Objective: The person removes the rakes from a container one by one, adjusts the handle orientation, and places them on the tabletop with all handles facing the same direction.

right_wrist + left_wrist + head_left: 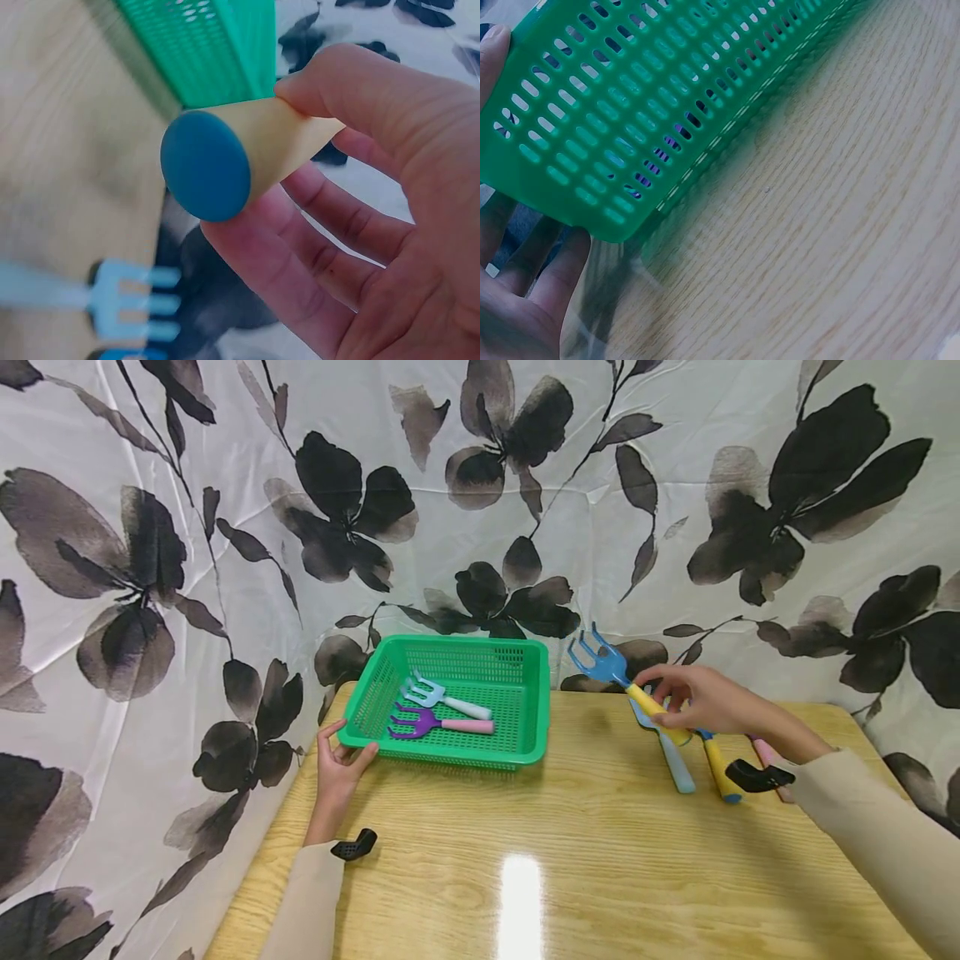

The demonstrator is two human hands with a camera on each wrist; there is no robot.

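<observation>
My right hand (712,697) grips a small garden hand fork (603,666) by its yellow handle, raised over the table's right side with its blue curved tines pointing up and left. In the right wrist view, thumb and fingers close around the yellow handle (281,139), whose blue end cap (205,166) faces the camera. At the near left corner of a green perforated basket (450,752), my left hand (341,772) holds the rim, thumb on the front and fingers along the left side. Inside the basket lie a light blue fork (427,693) and a purple fork (423,722) with a pink handle.
Below my right hand, several more tools lie on the wooden table (450,852): one with a pale handle (677,767), one with a yellow handle (722,770) and one with a pink handle (767,755). Floral cloth (450,543) hangs behind the table and along its left side.
</observation>
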